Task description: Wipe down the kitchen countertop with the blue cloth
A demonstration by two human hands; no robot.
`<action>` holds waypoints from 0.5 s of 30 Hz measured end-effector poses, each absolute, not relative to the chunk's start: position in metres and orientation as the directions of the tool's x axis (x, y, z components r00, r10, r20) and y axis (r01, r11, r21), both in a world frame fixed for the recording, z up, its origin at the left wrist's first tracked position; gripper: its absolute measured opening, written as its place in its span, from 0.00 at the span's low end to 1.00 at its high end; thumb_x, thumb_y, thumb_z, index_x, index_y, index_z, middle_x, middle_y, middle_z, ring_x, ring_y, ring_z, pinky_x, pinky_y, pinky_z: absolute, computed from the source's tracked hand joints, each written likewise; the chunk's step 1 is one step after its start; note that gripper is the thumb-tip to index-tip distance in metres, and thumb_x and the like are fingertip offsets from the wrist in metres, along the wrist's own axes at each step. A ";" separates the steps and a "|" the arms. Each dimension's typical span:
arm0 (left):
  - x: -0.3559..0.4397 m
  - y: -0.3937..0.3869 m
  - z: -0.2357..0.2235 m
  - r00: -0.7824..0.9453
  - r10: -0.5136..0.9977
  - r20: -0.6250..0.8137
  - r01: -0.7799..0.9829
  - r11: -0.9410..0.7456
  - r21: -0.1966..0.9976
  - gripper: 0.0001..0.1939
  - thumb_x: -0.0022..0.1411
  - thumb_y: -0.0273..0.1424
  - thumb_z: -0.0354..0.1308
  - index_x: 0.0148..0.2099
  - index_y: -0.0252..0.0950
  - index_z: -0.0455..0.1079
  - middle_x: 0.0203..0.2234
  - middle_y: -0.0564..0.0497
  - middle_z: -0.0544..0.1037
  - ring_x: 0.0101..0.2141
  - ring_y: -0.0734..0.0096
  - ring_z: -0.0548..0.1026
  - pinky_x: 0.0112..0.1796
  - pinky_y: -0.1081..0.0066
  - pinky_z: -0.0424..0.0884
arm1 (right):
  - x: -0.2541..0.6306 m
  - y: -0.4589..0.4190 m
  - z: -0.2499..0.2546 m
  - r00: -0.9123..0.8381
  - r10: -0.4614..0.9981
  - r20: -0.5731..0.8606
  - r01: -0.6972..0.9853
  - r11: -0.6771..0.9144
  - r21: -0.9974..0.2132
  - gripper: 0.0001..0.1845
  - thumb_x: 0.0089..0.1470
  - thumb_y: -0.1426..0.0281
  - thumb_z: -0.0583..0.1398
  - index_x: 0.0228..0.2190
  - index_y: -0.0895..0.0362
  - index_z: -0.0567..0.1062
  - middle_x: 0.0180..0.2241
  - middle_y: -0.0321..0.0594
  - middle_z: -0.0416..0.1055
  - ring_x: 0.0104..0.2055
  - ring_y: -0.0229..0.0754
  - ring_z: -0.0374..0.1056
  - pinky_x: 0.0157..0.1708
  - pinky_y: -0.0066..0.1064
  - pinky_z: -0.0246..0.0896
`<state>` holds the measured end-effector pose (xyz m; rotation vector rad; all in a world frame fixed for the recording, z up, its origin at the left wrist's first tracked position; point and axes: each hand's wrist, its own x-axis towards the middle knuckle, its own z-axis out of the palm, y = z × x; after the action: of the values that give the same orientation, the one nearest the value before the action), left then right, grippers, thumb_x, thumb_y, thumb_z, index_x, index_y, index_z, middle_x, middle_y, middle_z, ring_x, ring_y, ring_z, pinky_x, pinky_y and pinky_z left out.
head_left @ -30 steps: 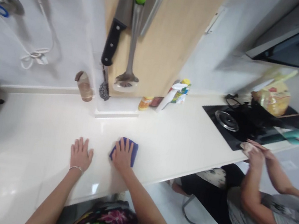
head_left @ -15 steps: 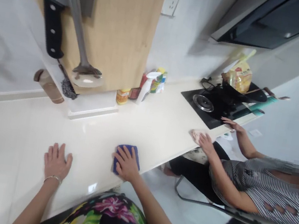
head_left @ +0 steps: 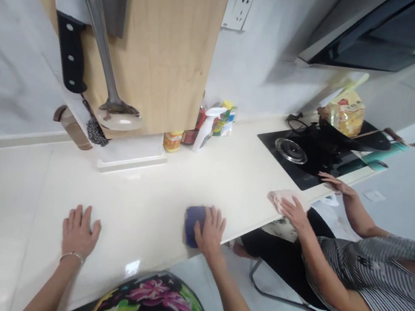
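Note:
On the cream countertop (head_left: 135,207), my left hand (head_left: 79,234) rests palm down with its fingers spread and nothing in it. A bracelet circles that wrist. Farther right, close to the front edge, my right hand (head_left: 211,233) holds a folded blue cloth (head_left: 192,224) down against the counter. The hand covers the right side of the cloth, with the thumb lying across it, while the left part shows.
To the right, a seated person in a striped top has one hand on a pale cloth (head_left: 277,200). Beyond are a black cooktop (head_left: 301,166) and a wok (head_left: 369,142). A spray bottle (head_left: 206,131) stands near the wall. A knife (head_left: 71,53) and slotted spatula (head_left: 112,81) hang at upper left.
My right hand has slid right along the counter with the blue cloth, and the cloth shows more on the hand's left. My left hand stays nearly in place. The view has shifted slightly.

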<state>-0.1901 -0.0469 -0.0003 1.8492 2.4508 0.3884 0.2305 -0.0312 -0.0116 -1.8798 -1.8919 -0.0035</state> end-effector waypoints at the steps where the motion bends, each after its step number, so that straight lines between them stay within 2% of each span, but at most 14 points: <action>1: -0.190 -0.047 0.000 -0.282 0.952 0.118 0.941 0.250 0.226 0.34 0.67 0.42 0.40 0.68 0.26 0.58 0.69 0.32 0.54 0.70 0.47 0.44 0.66 0.46 0.46 | 0.220 -0.031 -0.015 0.112 0.941 0.320 0.942 0.002 -0.335 0.33 0.62 0.62 0.51 0.66 0.60 0.55 0.68 0.58 0.52 0.71 0.67 0.38 0.62 0.71 0.40; 5: -0.193 -0.048 -0.002 -0.281 0.950 0.136 0.942 0.246 0.227 0.35 0.68 0.44 0.39 0.68 0.26 0.59 0.69 0.32 0.54 0.70 0.48 0.44 0.66 0.46 0.46 | 0.196 -0.030 -0.019 0.183 0.951 0.250 0.961 -0.119 -0.251 0.30 0.63 0.61 0.50 0.64 0.55 0.61 0.69 0.55 0.49 0.71 0.70 0.35 0.61 0.74 0.35; 9: -0.197 -0.049 -0.008 -0.278 0.948 0.153 0.942 0.238 0.235 0.35 0.68 0.45 0.38 0.68 0.26 0.59 0.69 0.33 0.54 0.70 0.48 0.45 0.66 0.47 0.45 | 0.219 -0.025 -0.017 0.101 0.980 0.172 0.987 -0.076 -0.144 0.30 0.63 0.59 0.49 0.64 0.49 0.61 0.70 0.47 0.46 0.72 0.63 0.37 0.65 0.63 0.37; 11: -0.199 -0.050 -0.012 -0.269 0.946 0.180 0.945 0.224 0.237 0.36 0.68 0.45 0.38 0.68 0.26 0.59 0.69 0.33 0.54 0.70 0.48 0.46 0.66 0.47 0.45 | 0.240 -0.017 -0.019 0.119 0.977 0.175 0.988 -0.100 -0.114 0.29 0.63 0.58 0.49 0.64 0.48 0.62 0.70 0.46 0.47 0.71 0.61 0.40 0.65 0.60 0.40; 15: -0.206 -0.050 -0.022 -0.248 0.944 0.217 0.953 0.197 0.232 0.35 0.68 0.45 0.39 0.68 0.28 0.59 0.69 0.35 0.54 0.70 0.48 0.46 0.66 0.46 0.46 | 0.269 0.018 -0.029 0.263 0.933 0.247 0.965 -0.252 -0.076 0.29 0.63 0.58 0.48 0.62 0.51 0.65 0.68 0.50 0.50 0.69 0.63 0.44 0.62 0.61 0.43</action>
<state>-0.2057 -0.0504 -0.0224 1.9426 2.4507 0.5080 0.2688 0.0175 -0.0288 -2.3203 -1.7741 -0.2234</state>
